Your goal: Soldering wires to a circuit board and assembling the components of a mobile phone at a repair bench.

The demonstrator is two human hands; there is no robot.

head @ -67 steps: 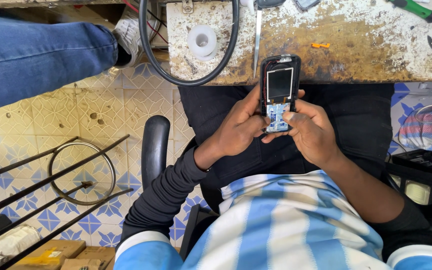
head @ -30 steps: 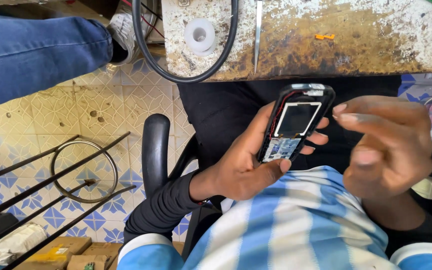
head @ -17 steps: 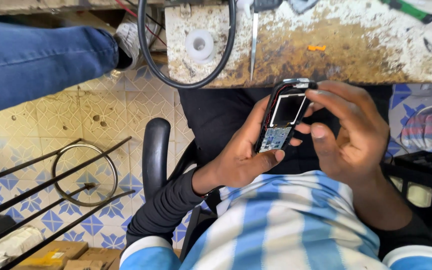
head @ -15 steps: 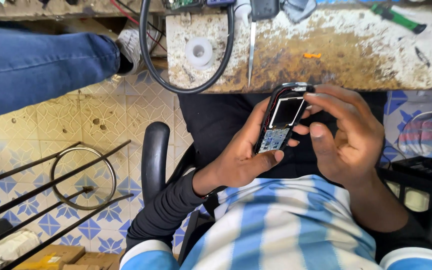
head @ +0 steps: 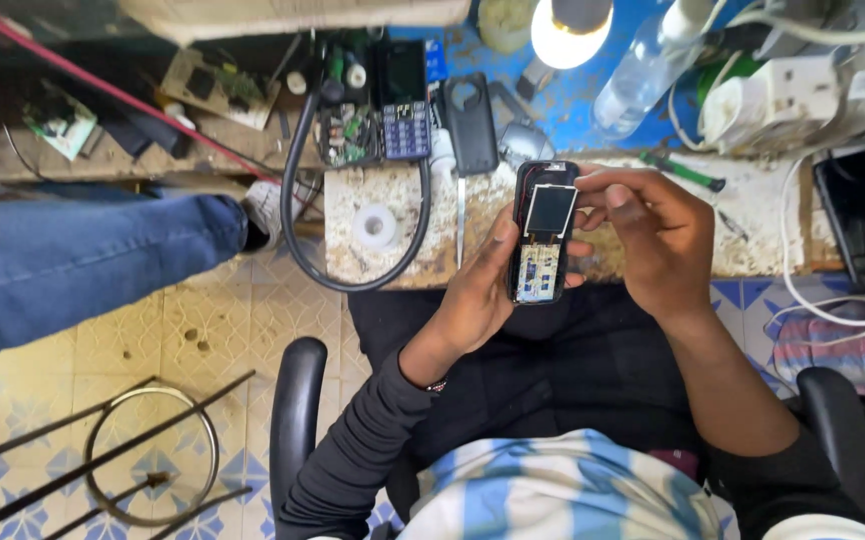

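Head view, looking down over lap and worktop (head: 643, 262) edge. Left hand (head: 478, 290) cups a small open phone (head: 541, 232) from below and the side, fingers wrapped round its left edge; phone held upright above the lap, just in front of the worktop, front cover off, pale screen above, bare board below. Right hand (head: 653, 235) curled at the phone's right edge, fingertips pinching near the screen's top corner. On the worktop behind: white tape roll (head: 376, 226) inside a loop of black cable (head: 353, 200), metal tweezers (head: 461, 215) just left of the phone, a keypad phone (head: 405, 100) and a black back cover (head: 470, 122) farther up, lamp (head: 563, 25) lit. Another person's blue-jeaned leg (head: 83, 265) at left, over tiled floor.
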